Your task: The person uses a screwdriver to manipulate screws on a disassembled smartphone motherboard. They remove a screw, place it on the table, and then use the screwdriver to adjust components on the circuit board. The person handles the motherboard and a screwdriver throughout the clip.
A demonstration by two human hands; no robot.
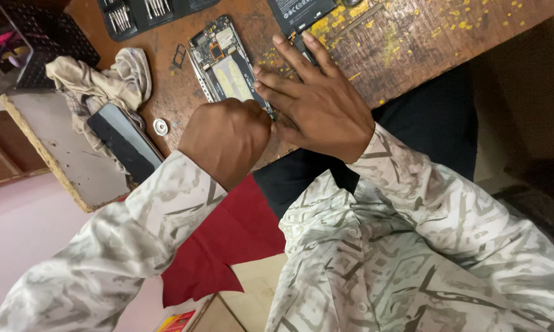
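An opened phone (pixel 223 63) with its back off lies on the brown wooden table (pixel 412 43), showing its circuit board and a pale strip in the battery bay. My left hand (pixel 226 139) is curled into a fist over the phone's near end; anything inside the fist is hidden. My right hand (pixel 317 101) lies flat with fingers spread, its fingertips pressing the phone's right edge and the table beside it. A black battery (pixel 298 13) lies just beyond those fingers.
A black case of screwdriver bits (pixel 135 13) sits at the far edge. A small card tray (pixel 178 55), a round white disc (pixel 160 127), a crumpled cloth (pixel 104 77) and a dark phone panel (pixel 126 142) lie left. A black mesh basket (pixel 49 43) stands far left. Red cloth (pixel 227 237) covers my lap.
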